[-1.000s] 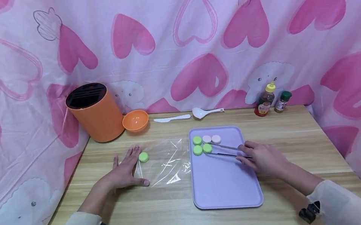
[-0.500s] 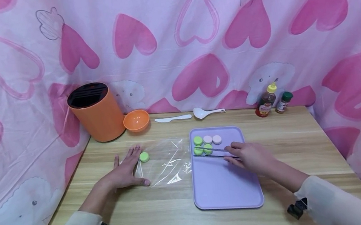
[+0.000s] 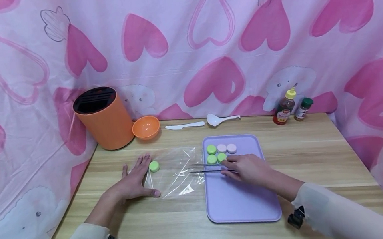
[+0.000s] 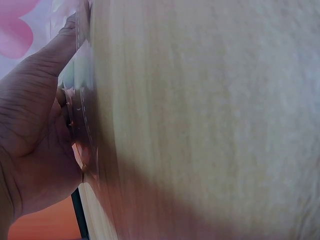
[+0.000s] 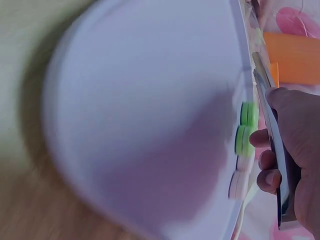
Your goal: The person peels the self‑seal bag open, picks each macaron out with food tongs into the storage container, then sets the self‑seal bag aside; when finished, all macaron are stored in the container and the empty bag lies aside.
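Note:
My left hand [image 3: 136, 183] rests with spread fingers on the left edge of a clear plastic film [image 3: 175, 180]. By its fingertips is a single green macaron [image 3: 154, 166], over the film. My right hand [image 3: 250, 170] grips metal tongs [image 5: 280, 155] above a lilac tray [image 3: 243, 205]. The tong tips reach past the tray's left rim, over the film, apart and with nothing between them. Three green macarons [image 3: 211, 149] and two pale pink macarons [image 3: 231, 148] sit in the tray's far left part, one green partly behind the right fingers.
Along the back stand an orange knife block [image 3: 106, 120], an orange bowl [image 3: 146, 128], a white knife [image 3: 185, 126] and a white spoon [image 3: 220, 119]. A yellow-capped bottle [image 3: 284, 109] and a green-capped jar [image 3: 303, 109] are at the back right. A heart-patterned curtain [image 3: 171, 73] closes off the back.
My right hand has moved left with the tongs, away from the macarons on the tray to the film beyond its rim. The left hand has stayed in place.

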`<state>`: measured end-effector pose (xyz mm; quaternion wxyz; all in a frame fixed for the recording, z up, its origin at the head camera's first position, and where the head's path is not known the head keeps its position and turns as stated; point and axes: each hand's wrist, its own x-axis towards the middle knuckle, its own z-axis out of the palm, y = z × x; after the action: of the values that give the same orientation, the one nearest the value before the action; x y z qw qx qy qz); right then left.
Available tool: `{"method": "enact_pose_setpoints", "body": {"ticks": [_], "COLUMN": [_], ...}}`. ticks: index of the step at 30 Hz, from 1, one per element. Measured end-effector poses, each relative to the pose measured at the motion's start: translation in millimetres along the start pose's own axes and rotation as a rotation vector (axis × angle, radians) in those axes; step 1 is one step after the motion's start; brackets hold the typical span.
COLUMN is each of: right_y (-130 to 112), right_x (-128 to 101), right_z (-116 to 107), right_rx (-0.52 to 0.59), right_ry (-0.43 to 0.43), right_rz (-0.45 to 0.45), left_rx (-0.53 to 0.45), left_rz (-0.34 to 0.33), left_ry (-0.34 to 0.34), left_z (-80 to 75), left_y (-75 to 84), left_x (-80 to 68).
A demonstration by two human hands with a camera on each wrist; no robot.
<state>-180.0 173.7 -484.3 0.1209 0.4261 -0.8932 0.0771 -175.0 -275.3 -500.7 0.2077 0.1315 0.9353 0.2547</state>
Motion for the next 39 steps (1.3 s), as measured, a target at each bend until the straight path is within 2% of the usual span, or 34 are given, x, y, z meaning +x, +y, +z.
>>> {"method": "enact_pose_setpoints", "body": {"ticks": [24,32,39], "right_y": [-34,-42,-47], "right_x": [60,72,81], "right_z": [34,36,40], "right_rx": [0.050,0.031,0.010], "right_ry": [0.053,0.013,0.047], "right_rz": [-0.078,-0.020,-0.026], "left_rx": [0.015,0.024,0.019], "left_rz": [0.019,0.022,0.020], "left_ry": [0.016,0.016,0.018], "left_z": [1.7,1.2,1.4], "left_y": [-4.0,-4.2,-3.5], "left_x": [0.5,0.8,0.1]}}
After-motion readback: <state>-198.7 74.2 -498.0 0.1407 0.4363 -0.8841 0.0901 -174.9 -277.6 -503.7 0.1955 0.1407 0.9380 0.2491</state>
